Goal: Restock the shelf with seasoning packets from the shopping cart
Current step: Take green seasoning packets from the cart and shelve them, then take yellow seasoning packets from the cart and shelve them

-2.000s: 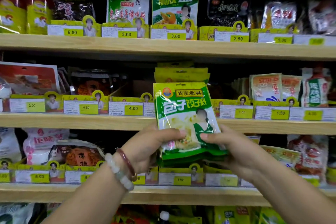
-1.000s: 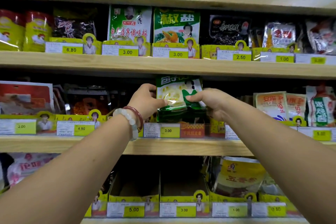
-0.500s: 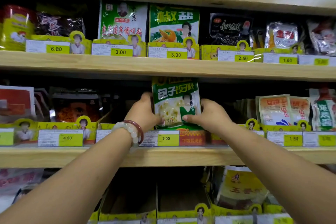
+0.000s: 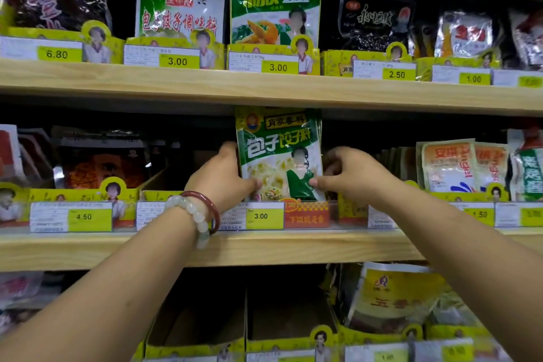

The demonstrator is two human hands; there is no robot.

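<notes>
Left hand (image 4: 223,178): thumb across lower left front of green seasoning packet (image 4: 279,153), remaining fingers curled behind left edge. Right hand (image 4: 349,176): thumb tip on lower right front, fingers bent behind right edge. Both gripping; neither spread flat.

Against the frame half a second back: packet raised slightly, printed top band now fully readable, top edge just under the upper shelf board (image 4: 264,88). Hands at the same lower corners as before, closer in view. Two seconds back: same packet held well out in front of the shelving, lower down.

Packet position: upright between the two hands, face forward, bottom edge hidden behind the clear front rail (image 4: 308,213) of the middle shelf (image 4: 264,250), directly above the 3.00 price tag (image 4: 261,216) and the red promo label (image 4: 307,216). Possibly several packets stacked as one, judging by layered edges at upper right; not certain.

Left wrist: red bangle (image 4: 210,206) beside pale bead bracelet (image 4: 194,213).

Surroundings: dark packets (image 4: 102,164) to the left above the 4.50 tag (image 4: 88,217); orange-and-white sachets (image 4: 449,167) to the right.
</notes>
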